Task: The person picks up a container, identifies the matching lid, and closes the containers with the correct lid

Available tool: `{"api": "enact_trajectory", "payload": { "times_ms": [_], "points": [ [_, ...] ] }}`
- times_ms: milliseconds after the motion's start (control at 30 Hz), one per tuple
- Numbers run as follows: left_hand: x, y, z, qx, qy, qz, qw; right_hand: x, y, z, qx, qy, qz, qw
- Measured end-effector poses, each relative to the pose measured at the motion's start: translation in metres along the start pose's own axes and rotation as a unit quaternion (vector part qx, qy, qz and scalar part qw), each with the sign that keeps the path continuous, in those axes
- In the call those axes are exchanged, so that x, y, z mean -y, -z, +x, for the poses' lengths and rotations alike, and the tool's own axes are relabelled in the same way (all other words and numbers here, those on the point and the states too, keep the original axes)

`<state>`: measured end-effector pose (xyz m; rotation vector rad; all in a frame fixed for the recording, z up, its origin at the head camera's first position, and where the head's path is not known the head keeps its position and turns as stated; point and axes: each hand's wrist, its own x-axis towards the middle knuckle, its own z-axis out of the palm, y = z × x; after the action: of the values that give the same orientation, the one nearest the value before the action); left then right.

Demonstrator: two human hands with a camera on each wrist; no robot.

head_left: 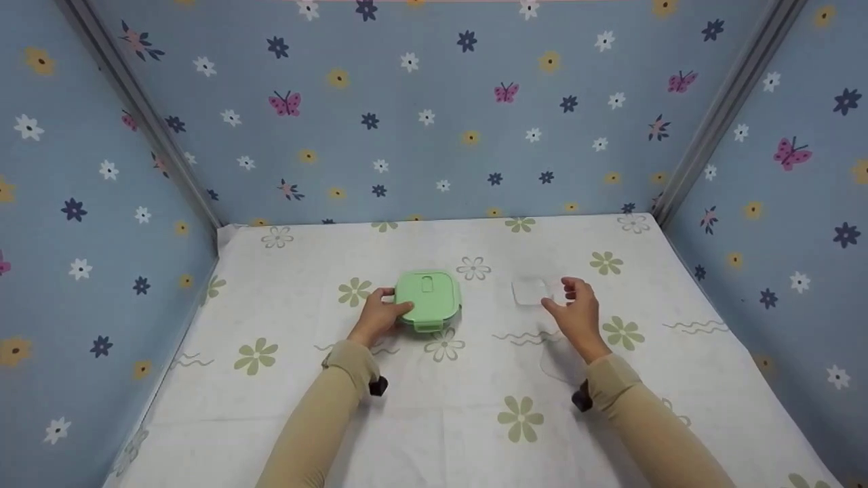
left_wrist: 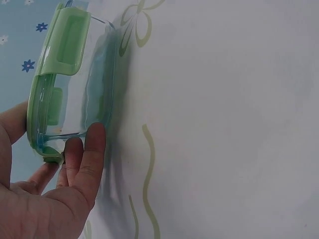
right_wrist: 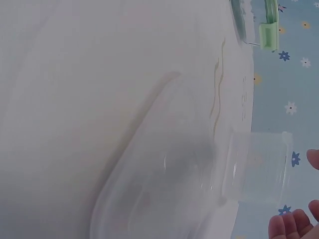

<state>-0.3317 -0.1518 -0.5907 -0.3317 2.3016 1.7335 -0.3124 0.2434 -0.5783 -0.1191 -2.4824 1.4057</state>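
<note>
A square glass food container with a light green clip-on lid [head_left: 427,297] stands on the cloth, slightly left of the middle. My left hand [head_left: 381,317] grips its left side, thumb over the lid's edge and fingers against the glass [left_wrist: 92,94]. To the right is a small clear plastic box [right_wrist: 256,167], faint against the cloth in the head view. My right hand [head_left: 575,313] is spread beside this box, thumb near its right side and fingers holding nothing. Near my right wrist lies a larger, rounded, see-through plastic piece [right_wrist: 154,194], partly hidden by the arm in the head view.
A white cloth [head_left: 380,434] printed with green flowers and wavy lines covers the table. Blue flowered panels [head_left: 420,102] close off the back and both sides, with grey posts [head_left: 719,102] at the corners.
</note>
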Motion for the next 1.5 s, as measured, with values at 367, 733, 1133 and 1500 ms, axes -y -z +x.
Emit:
{"api": "enact_trajectory", "payload": {
  "times_ms": [367, 733, 1133, 1500],
  "points": [
    [-0.002, 0.002, 0.000, 0.001, -0.003, 0.004, 1.0000, -0.012, 0.004, 0.022, 0.070, -0.038, 0.009, 0.9968],
    [-0.002, 0.003, -0.001, 0.003, -0.014, 0.007, 0.9999, -0.016, 0.009, 0.044, 0.140, -0.077, -0.016, 0.9870],
    [-0.001, 0.000, -0.003, 0.002, 0.002, 0.007, 1.0000, -0.024, 0.010, 0.061, 0.198, -0.101, 0.010, 0.9749],
    [0.001, 0.001, -0.003, -0.005, -0.015, 0.008, 0.9998, -0.026, 0.007, 0.074, 0.239, -0.123, 0.037, 0.9625]
  ]
}}
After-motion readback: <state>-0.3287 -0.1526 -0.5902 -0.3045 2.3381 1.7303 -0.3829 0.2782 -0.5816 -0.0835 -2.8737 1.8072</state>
